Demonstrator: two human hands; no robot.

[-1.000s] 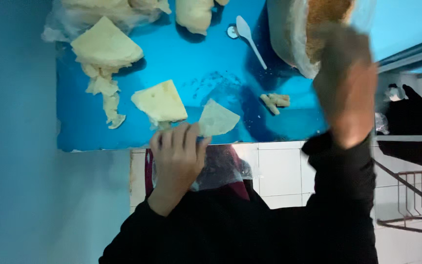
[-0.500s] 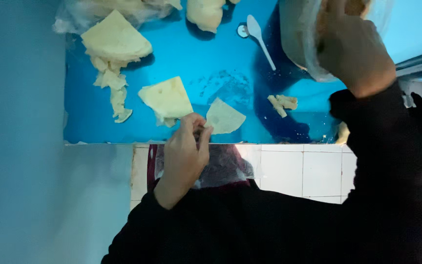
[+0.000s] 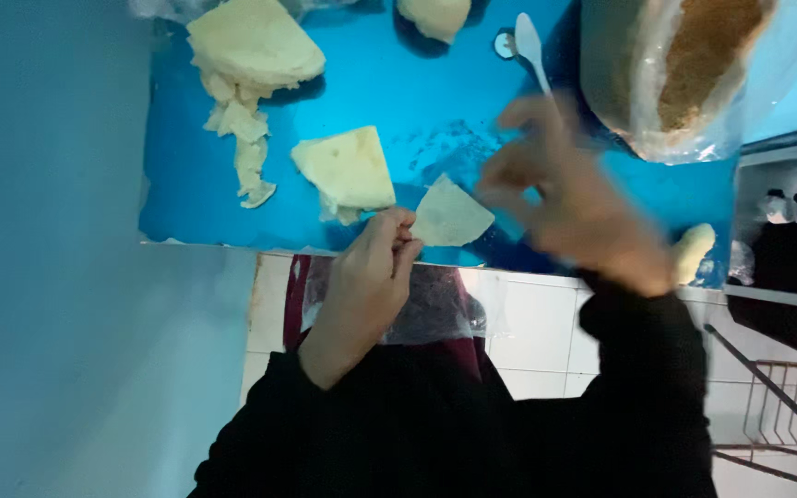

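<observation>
Your left hand (image 3: 362, 286) pinches the thin dough wrapper (image 3: 449, 215) by its near corner at the blue table's (image 3: 186, 184) front edge, its point aimed right. Your right hand (image 3: 569, 198) hovers beside it, blurred, fingers spread. The filling bowl (image 3: 675, 74) is cut off above.

The desk (image 3: 435, 101) has a glossy, smooth blue top. On it, a thin matt pastry sheet (image 3: 449, 214) looks papery; beside that lies a matt dough wedge (image 3: 348, 171). Beyond lies a smooth white plastic spoon (image 3: 529, 46).
</observation>
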